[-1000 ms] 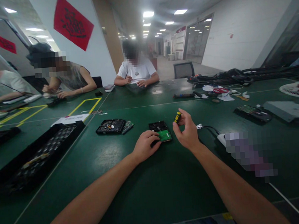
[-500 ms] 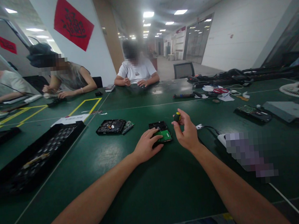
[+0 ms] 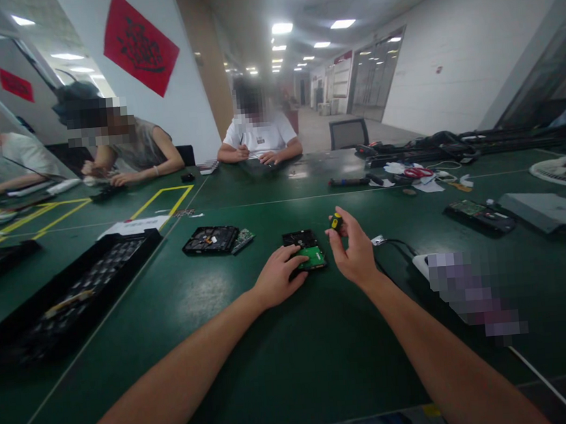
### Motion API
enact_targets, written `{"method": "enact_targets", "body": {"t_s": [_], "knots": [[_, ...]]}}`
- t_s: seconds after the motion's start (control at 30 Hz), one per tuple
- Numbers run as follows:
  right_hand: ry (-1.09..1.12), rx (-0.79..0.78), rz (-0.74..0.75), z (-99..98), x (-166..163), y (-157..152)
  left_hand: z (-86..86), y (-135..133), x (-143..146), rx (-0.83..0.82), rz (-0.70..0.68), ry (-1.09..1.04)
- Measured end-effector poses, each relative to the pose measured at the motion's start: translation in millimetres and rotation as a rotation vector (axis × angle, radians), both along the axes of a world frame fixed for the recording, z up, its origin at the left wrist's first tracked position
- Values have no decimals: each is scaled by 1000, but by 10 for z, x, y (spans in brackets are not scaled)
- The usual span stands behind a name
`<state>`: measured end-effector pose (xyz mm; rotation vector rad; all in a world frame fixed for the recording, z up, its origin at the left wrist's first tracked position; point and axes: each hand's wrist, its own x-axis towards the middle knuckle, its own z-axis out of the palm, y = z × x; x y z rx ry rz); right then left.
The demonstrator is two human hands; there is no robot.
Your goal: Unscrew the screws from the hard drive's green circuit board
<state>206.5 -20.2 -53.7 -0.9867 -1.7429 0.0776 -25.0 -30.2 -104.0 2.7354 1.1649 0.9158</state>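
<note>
As steadying seems intended, the circuit-boarded drive [image 3: 314, 256] is touched by half-open left hand [image 3: 277, 276]; yellow-black tool [image 3: 335, 221] is pinched in right hand [image 3: 353, 247].

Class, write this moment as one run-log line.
left hand: on black device | right hand: holding yellow-black tool | device: on green table
</note>
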Motion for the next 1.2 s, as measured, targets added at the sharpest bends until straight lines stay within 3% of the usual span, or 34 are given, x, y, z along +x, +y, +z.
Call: {"method": "enact_targets", "body": {"t_s": [0.2,0.4,1.03,1.2], "knots": [[-54,43,-27,47,6,-14,3,-3,-4,1,2,4],[-22,-15,37,-10,9,11,0,1,-2,-4,-6,-12],[-57,75,-68,104,-15,-53,-2,11,-11,-2,-9,-17],[-38,69,-25,85,-17,-41,0,5,-13,-9,1,-11]]}}
